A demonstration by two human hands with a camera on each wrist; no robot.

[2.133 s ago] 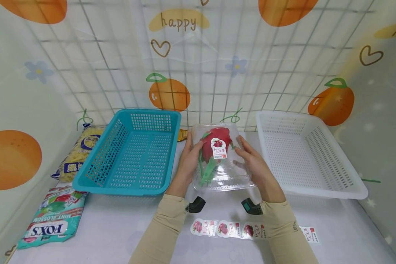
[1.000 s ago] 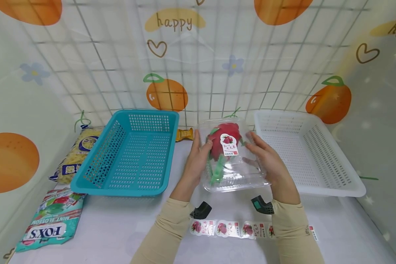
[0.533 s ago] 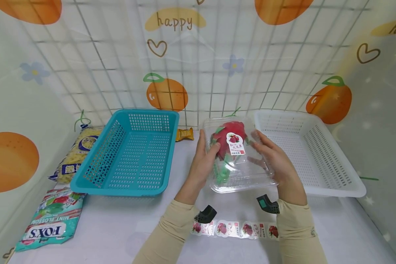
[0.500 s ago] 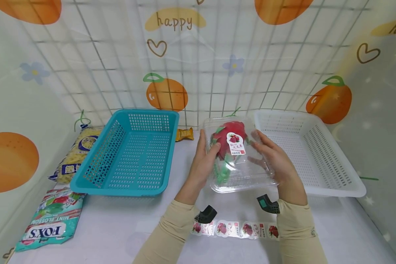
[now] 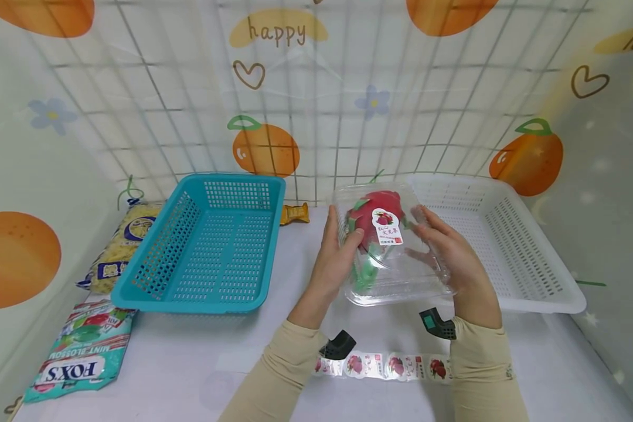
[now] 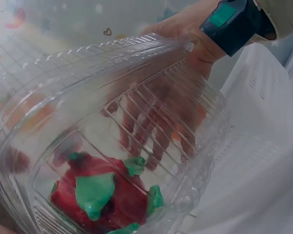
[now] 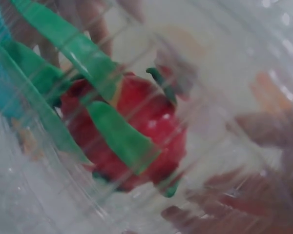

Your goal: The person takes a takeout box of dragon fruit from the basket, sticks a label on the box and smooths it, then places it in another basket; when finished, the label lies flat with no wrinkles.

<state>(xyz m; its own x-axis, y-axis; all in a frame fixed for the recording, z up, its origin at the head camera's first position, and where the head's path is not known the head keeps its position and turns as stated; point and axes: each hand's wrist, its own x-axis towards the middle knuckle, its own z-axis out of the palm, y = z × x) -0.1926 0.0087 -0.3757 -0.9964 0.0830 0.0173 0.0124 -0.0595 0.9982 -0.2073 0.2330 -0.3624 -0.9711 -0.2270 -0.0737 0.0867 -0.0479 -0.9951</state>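
Note:
A clear plastic clamshell box [image 5: 395, 269] holds a red dragon fruit [image 5: 375, 217] with green scales, and a white label [image 5: 388, 228] is stuck on its lid. My left hand [image 5: 339, 256] grips the box's left side and my right hand [image 5: 449, 252] grips its right side, holding it above the table beside the white basket [image 5: 527, 258]. Through the plastic, the fruit [image 6: 95, 195] shows in the left wrist view and again as the fruit [image 7: 132, 131] in the right wrist view.
A teal basket [image 5: 211, 246] stands at the left. A strip of fruit stickers [image 5: 385, 366] lies near the table's front. A mint candy bag [image 5: 81, 351] and a yellow packet [image 5: 121, 243] lie far left. A small orange wrapper [image 5: 294, 214] sits behind the teal basket.
Both hands have carried the box to the right and slightly away, closer to the white basket.

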